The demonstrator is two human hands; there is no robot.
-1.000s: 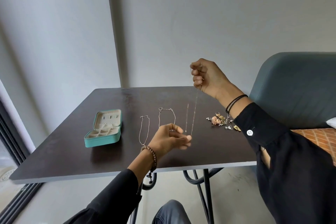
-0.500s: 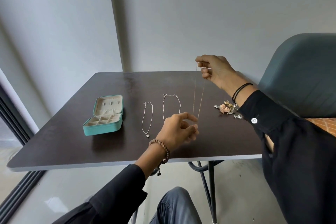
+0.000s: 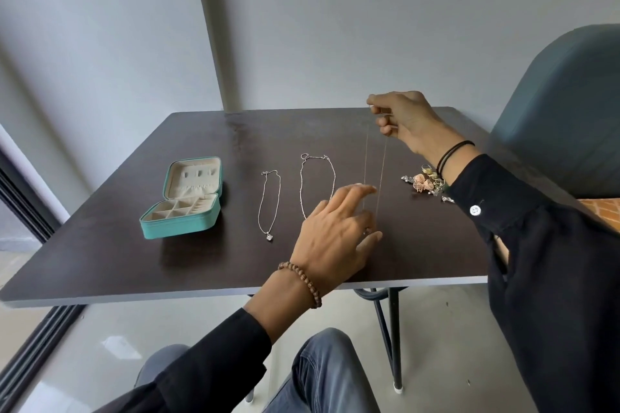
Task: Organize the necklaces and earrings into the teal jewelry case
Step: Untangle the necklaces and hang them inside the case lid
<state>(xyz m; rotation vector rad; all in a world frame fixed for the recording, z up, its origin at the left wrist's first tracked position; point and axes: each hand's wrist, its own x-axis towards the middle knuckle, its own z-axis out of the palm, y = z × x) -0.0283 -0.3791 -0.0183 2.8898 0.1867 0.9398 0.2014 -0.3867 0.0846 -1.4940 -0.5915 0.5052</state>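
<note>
Your dark table (image 3: 201, 265) carries everything, with a grey-blue chair (image 3: 563, 104) at its far right. The teal jewelry case (image 3: 183, 226) lies open at left. Your right hand (image 3: 407, 119) pinches the thin chain (image 3: 382, 171), which hangs in two strands. Your left hand (image 3: 332, 238), fingers spread and relaxed, hides the chain's lower end. The pendant necklace (image 3: 268, 204) and looped necklace (image 3: 317, 184) lie between case and chain. The earrings (image 3: 426, 183) are heaped at right.

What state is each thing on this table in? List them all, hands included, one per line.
case: open, lid propped up, on the table.
pendant necklace: lying flat, untouched.
bigger necklace: lying flat, near end hidden behind the left hand.
thin chain: hanging in two strands.
earrings: heaped by the right wrist.
right hand: pinching the thin chain's top.
left hand: fingers straight, spread, by the chain's lower end.
</note>
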